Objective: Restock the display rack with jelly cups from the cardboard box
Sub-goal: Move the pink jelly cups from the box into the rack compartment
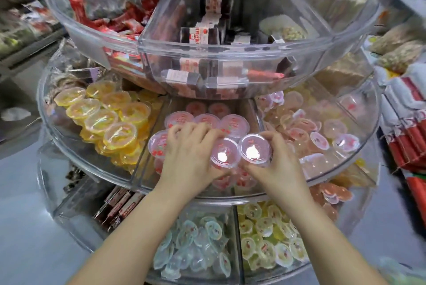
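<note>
Two pink, round, clear-lidded jelly cups sit side by side at the front of the middle compartment of the clear round tiered plastic display rack (207,195). The left hand (191,153) curls round the left jelly cup (224,152); the right hand (276,162) grips the right jelly cup (255,150). More pink jelly cups (234,124) lie behind them, yellow jelly cups (101,119) in the compartment left of them.
</note>
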